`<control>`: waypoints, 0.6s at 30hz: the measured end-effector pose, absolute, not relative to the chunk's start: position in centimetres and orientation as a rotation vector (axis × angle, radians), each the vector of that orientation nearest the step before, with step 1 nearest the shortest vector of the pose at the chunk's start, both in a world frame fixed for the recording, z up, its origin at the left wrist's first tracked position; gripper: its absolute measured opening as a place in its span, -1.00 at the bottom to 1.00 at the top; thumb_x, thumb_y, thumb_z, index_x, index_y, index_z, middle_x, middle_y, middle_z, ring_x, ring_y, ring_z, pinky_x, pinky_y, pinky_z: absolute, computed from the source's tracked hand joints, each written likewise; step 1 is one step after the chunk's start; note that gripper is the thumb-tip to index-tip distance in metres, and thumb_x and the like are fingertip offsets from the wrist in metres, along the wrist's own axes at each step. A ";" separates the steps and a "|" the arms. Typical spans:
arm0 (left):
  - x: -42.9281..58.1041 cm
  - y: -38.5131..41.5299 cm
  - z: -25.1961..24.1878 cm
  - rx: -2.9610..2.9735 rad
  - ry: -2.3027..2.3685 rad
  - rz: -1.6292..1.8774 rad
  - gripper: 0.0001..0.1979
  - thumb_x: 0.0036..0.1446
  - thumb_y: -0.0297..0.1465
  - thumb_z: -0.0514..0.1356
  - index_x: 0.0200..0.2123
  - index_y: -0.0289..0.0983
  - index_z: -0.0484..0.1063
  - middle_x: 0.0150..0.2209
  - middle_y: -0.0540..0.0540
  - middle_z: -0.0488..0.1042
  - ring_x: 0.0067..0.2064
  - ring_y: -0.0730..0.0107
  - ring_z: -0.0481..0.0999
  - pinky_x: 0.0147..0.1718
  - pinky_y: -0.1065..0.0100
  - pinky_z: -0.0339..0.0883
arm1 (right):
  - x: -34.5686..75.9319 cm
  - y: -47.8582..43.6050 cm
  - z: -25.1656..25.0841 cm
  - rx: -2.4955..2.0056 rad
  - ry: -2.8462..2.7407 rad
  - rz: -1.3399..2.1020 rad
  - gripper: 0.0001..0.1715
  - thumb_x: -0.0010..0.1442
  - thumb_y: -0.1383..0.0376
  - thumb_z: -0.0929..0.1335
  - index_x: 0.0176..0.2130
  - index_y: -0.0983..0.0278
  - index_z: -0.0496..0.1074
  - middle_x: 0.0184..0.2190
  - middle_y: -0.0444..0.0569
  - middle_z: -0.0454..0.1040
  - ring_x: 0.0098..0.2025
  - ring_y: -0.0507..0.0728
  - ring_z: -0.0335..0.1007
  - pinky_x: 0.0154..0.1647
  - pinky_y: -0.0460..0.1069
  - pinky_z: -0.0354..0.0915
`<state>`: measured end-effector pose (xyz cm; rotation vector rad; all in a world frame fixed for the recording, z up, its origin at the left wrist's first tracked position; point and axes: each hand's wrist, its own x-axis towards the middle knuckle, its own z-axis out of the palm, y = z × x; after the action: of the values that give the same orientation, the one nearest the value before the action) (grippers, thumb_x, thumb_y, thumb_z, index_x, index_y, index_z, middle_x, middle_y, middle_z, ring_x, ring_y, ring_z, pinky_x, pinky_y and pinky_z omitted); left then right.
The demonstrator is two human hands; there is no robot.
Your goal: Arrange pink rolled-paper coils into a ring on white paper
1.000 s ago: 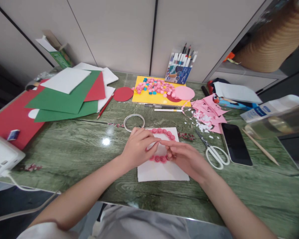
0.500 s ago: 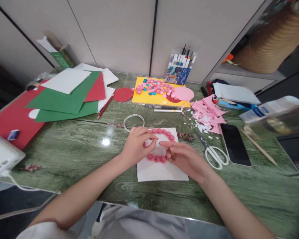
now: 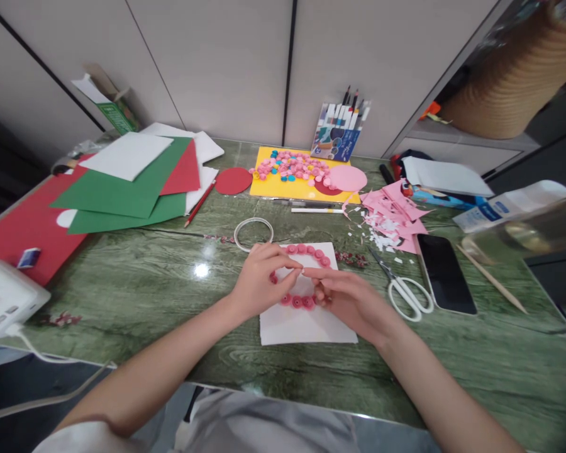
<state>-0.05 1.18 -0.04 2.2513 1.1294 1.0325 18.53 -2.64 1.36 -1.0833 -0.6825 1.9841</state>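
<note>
My left hand (image 3: 266,277) is closed in a pinch above the white sheet (image 3: 306,327). A tiny whitish speck shows at its fingertips, too small to name. My right hand (image 3: 349,294) reaches in from the other side, its index finger stretched out to touch the left fingertips. Its other fingers bend loosely, and the palm is hidden. Beneath both hands, a ring of pink rolled-paper flowers (image 3: 302,250) lies on the sheet, partly covered by my fingers.
White-handled scissors (image 3: 410,297) and a phone (image 3: 447,274) lie to the right. Behind are a tape roll (image 3: 253,234), a yellow sheet (image 3: 283,190) bearing several paper rolls, and pink scraps (image 3: 396,211). Coloured paper (image 3: 117,195) and a white charger (image 3: 9,299) occupy the left.
My left fingertips have moved slightly right and now meet my right index fingertip, where a small gap showed before. The paper and flowers stay in place.
</note>
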 end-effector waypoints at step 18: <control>-0.1 1.4 -0.1 2.304 1.106 1.033 -0.88 0.09 -0.40 0.13 -0.38 -0.23 0.48 -0.42 -0.01 0.43 -0.32 0.43 0.39 -0.27 0.30 0.15 | 18.6 -2.6 1.3 -1.074 -0.670 1.988 -0.73 0.01 0.37 0.35 -0.22 0.31 0.51 -0.55 -0.09 0.38 -0.45 -0.02 0.23 -0.36 -0.08 0.10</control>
<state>-0.13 1.37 -0.13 2.3038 1.1057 1.0327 18.58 -2.64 1.31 -1.0743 -0.6700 1.9877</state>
